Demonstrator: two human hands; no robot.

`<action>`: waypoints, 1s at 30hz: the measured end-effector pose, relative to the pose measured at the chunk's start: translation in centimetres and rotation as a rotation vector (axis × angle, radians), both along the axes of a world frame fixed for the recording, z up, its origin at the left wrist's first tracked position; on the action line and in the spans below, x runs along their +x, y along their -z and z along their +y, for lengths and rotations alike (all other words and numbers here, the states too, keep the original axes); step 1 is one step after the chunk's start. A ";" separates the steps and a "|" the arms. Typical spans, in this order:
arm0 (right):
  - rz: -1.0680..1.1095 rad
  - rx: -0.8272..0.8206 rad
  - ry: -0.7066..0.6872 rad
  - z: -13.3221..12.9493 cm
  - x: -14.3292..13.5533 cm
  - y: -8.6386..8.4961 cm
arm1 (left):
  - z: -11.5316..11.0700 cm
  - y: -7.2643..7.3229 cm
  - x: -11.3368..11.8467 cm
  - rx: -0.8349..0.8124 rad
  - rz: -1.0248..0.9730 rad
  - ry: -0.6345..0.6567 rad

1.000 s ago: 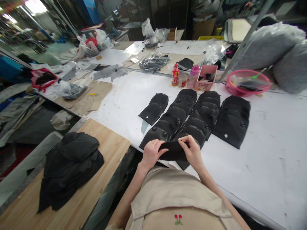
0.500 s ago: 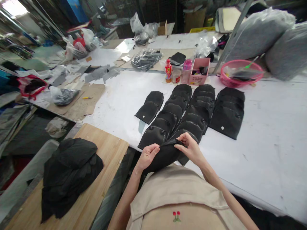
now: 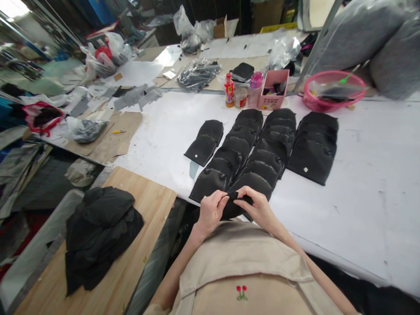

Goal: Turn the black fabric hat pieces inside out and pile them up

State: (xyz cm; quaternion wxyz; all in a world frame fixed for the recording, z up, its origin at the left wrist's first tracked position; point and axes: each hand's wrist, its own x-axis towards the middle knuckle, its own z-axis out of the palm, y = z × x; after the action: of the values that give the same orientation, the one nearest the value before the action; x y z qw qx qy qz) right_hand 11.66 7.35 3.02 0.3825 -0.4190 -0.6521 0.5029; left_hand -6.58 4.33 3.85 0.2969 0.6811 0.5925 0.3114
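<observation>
Close to my body, at the front edge of the white table, both hands pinch a black fabric piece. My left hand grips its left side between thumb and fingers. Just to the right, my right hand pinches the upper edge, its fingertips close to those of the left. Part of the piece is hidden by the hands and the apron. Beyond them lie overlapping rows of black padded pieces, with a shorter row on the right and a small pair on the left.
A crumpled black cloth rests on a wooden board at the left. Behind the rows stand a red-capped bottle, a pink box and a pink basin. A yellow cutter lies on cardboard.
My left hand has moved right, closer to my right hand, which has shifted slightly left. The stretch of black fabric between them is shorter. The view has shifted slightly.
</observation>
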 end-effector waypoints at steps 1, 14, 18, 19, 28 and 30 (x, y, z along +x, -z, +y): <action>0.004 0.019 0.002 0.0 0.0 0.0 | 0.1 0.1 0.3 -0.005 -0.044 -0.023; -0.020 0.193 -0.088 0.2 0.9 0.2 | 0.8 0.3 2.0 -0.418 -0.668 -0.181; -0.017 0.208 -0.086 0.2 1.0 0.1 | 0.9 0.6 2.1 -0.429 -0.708 -0.195; -0.019 0.212 -0.087 0.1 1.0 0.1 | 0.9 0.6 2.1 -0.437 -0.717 -0.197; -0.017 0.178 -0.094 0.1 1.1 0.0 | 0.9 1.0 2.0 -0.495 -0.755 -0.218; -0.003 0.159 -0.088 0.1 1.1 0.0 | 0.8 1.0 2.0 -0.516 -0.781 -0.210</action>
State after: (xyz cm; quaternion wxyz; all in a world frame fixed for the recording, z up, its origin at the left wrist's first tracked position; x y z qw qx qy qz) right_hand 12.73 7.43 3.06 0.3910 -0.3593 -0.7082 0.4652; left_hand -4.61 5.17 2.85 0.6236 0.3536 0.5602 0.4150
